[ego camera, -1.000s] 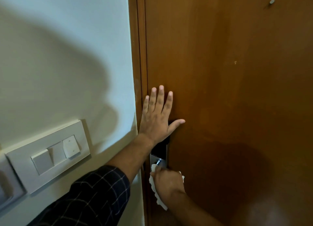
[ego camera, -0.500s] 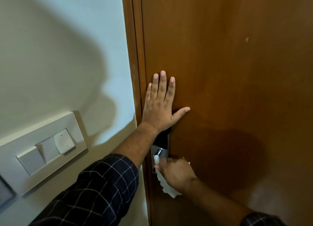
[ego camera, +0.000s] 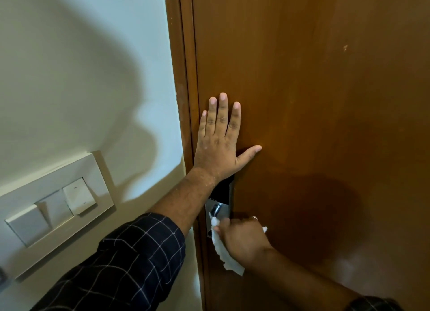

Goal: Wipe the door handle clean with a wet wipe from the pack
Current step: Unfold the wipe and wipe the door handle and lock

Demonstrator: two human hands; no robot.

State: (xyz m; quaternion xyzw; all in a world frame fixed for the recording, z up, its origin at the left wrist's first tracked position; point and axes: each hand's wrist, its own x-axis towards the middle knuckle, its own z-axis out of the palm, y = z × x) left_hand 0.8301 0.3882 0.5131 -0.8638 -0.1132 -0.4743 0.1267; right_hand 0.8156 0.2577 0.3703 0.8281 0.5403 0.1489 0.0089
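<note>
My left hand (ego camera: 220, 145) lies flat on the brown wooden door (ego camera: 314, 101), fingers spread, just above the lock plate. Below it, my right hand (ego camera: 244, 239) is closed around the door handle with a white wet wipe (ego camera: 226, 254) wrapped under the fingers; the wipe's tail hangs down to the left. Only the metal base of the door handle (ego camera: 216, 210) and the silver and black lock plate (ego camera: 222, 194) show; the lever itself is hidden under my right hand. The pack of wipes is not in view.
The door frame (ego camera: 183, 89) runs down beside the door's left edge. A pale wall (ego camera: 81, 78) with a grey switch panel (ego camera: 55, 203) lies to the left. My dark checked sleeve (ego camera: 130, 264) crosses the lower left.
My view has dropped and shifted slightly. My right hand with the wipe has slid a little to the right along the handle. The left hand stays pressed on the door.
</note>
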